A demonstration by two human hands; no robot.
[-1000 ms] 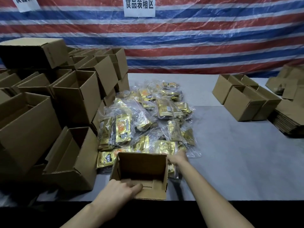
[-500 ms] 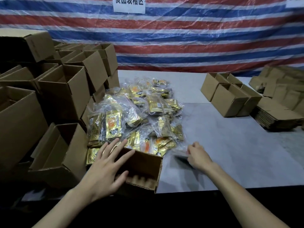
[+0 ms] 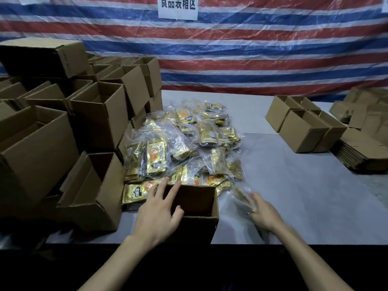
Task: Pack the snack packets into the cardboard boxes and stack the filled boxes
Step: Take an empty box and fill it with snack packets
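Grey table (image 3: 298, 192), right hand (image 3: 265, 215) gripping packet (image 3: 241, 195)

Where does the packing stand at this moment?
Done: nothing clearly; the brown boxes piled at left stand open. In hand: the left hand lies over the open brown cardboard box, no packet visible inside; the right hand grips a blurred clear-wrapped snack packet. Left: the whole pile of gold snack packets.
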